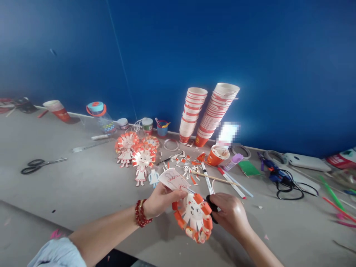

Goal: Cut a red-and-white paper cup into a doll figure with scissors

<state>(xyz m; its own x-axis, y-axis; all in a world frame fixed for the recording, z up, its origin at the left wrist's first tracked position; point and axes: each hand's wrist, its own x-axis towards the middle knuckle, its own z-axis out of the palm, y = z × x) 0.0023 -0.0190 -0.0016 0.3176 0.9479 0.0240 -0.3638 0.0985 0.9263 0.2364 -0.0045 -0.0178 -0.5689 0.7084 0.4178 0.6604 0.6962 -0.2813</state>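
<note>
My left hand (164, 198), with red bead bracelets at the wrist, is closed on a paper-cup doll. The doll's white face (195, 210) has a fringe of curled orange and white strips. A pale paper flap (174, 179) with a red line drawing stands up above my left thumb. My right hand (232, 213) is wrapped round black-handled scissors (213, 208) at the doll's right side. Part of the blades shows near the flap's lower edge; the rest is hidden. Finished-looking paper-cup dolls (142, 162) lie beyond my left hand, beside a small blue-edged paper figure (153, 178).
Paper scraps (183, 163) litter the table behind the doll. Two tall paper cup stacks (193, 115) lean by the blue wall. An orange cup (217, 155), markers (207, 178) and a blue glue gun (278, 172) lie rightward; other scissors (41, 163) lie left.
</note>
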